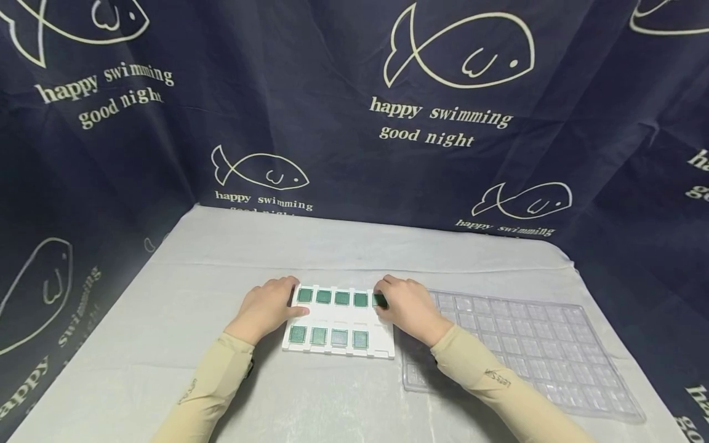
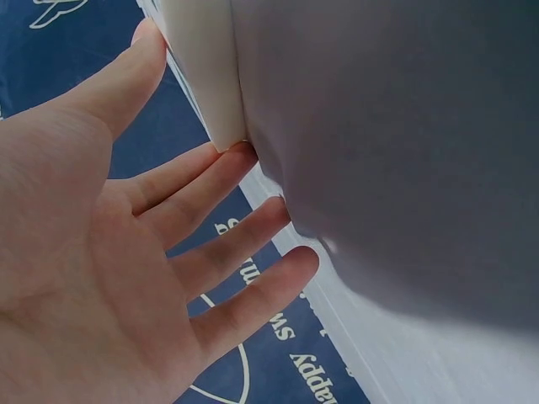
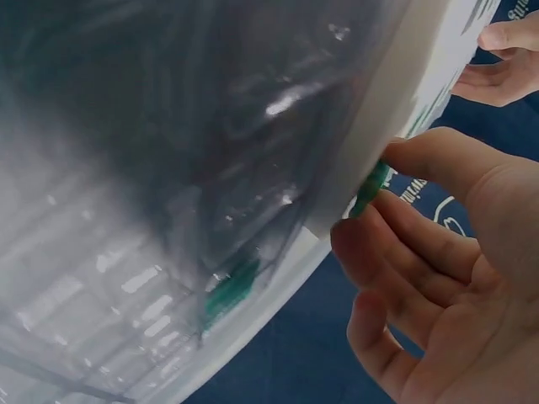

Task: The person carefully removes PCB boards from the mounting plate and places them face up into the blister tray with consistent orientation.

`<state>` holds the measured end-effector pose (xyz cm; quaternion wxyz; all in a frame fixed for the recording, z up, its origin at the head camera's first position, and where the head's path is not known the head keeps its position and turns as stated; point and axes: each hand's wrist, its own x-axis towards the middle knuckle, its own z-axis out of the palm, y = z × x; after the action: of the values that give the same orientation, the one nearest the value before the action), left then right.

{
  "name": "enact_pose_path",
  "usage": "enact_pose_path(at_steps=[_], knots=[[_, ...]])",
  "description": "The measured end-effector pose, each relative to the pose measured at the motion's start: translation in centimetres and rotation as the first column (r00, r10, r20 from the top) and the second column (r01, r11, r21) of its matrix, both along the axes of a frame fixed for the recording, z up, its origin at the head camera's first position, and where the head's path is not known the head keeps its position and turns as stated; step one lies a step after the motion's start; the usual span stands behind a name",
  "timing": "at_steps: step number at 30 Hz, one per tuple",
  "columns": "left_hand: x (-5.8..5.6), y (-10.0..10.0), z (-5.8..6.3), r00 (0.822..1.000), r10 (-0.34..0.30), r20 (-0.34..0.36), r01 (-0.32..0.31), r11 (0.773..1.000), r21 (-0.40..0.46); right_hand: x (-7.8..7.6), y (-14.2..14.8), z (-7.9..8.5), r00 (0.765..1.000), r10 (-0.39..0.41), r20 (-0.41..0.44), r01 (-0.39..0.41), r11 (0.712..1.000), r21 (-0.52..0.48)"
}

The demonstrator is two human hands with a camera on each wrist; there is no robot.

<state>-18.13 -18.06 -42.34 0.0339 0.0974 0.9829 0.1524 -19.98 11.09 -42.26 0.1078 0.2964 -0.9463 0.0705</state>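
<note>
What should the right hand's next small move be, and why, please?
Probably settle the green chip flat into place: the right hand pinches it at the far right corner of the white tray, which the left hand holds.

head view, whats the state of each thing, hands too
White tray, lying on the table, lower right corner bare
Eight green chips, in two rows of four on the tray
Upper right chip, pinched, can't tell if lifted
Left hand, touching tray's left edge, fingers nearly straight
Right hand, pinching that chip
Clear tray, lying right, partly hidden
</note>
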Motion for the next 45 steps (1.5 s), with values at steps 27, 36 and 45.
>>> enact_pose_path(at_steps=[27, 36, 45], knots=[[-0.1, -0.1, -0.1, 1.0, -0.004, -0.004, 0.004, 1.0, 0.003, 0.9, 0.8, 1.3, 0.997, -0.051, 0.058, 0.051, 0.999, -0.001], [-0.1, -0.2, 0.0, 1.0, -0.002, 0.008, 0.001, 1.0, 0.019, 1.4, 1.8, 1.7, 0.996, -0.068, 0.05, 0.068, 0.998, -0.002], [-0.1, -0.2, 0.2, 1.0, -0.005, 0.005, 0.005, 1.0, 0.019, 1.9, 3.2, 1.5, 0.998, -0.067, 0.018, 0.068, 0.998, -0.017]])
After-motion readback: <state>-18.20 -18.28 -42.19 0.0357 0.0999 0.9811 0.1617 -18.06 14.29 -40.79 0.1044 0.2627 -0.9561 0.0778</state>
